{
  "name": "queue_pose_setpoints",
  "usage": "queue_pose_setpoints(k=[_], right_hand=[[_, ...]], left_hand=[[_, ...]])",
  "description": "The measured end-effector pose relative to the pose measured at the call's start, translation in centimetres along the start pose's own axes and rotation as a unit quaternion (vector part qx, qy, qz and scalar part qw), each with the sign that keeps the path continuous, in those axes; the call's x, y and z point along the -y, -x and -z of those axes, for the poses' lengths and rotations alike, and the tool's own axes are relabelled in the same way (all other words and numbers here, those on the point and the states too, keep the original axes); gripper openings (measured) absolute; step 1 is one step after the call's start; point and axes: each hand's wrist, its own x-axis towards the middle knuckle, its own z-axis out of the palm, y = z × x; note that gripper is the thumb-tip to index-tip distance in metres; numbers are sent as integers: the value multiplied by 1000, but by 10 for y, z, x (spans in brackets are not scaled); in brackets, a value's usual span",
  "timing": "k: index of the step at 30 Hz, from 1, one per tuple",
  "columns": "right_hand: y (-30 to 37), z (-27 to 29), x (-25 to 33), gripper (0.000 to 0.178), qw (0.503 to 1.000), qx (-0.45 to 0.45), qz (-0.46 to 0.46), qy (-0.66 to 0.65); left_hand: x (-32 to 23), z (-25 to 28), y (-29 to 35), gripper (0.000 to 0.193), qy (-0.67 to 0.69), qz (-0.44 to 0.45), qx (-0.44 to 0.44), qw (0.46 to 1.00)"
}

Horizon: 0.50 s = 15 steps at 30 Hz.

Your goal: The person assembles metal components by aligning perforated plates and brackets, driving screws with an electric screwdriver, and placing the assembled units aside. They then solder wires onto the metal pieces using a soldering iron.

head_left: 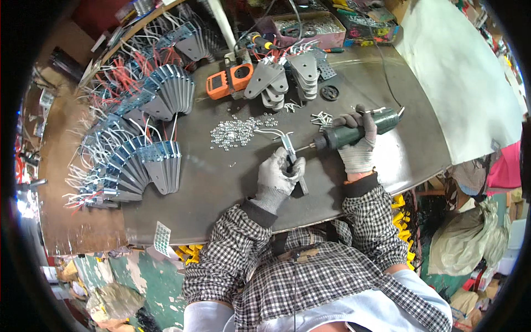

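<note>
Holding a narrow grey metal part point(288, 145) just right of and slightly nearer the body than the heap of small metal pieces point(235, 133), the gloved left hand point(281, 172) in the head view has its fingers and thumb closed around it. White wires point(271, 131) stick out from the part's far end, toward the heap.

Farther right of the heap, the gloved right hand point(359, 146) is wrapped around a dark green power screwdriver point(334, 138). Its bit points left at the part (whether the tip actually touches, I cannot tell).

Loose screws point(322, 119) lie right of the heap, near the screwdriver. Beyond the heap sits an orange meter point(229, 82); beyond it and to the right are stacked grey plates point(268, 77) and a round black disc point(329, 93). Left of the heap, fanned rows of plates with blue strips point(160, 160) bear red and white wires. All this rests on a dark worktable point(204, 193).
</note>
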Motion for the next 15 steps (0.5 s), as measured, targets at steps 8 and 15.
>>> queue_pose_setpoints(k=[8,15], right_hand=[[-3,10,9,40,1000,17,-9,-1],[0,7,10,38,1000,-7,-6,-10]], left_hand=[[-135,45,-80,20,-502,-295,-123,803],[-190,-27,-182,69,-827,-58,-315,462]])
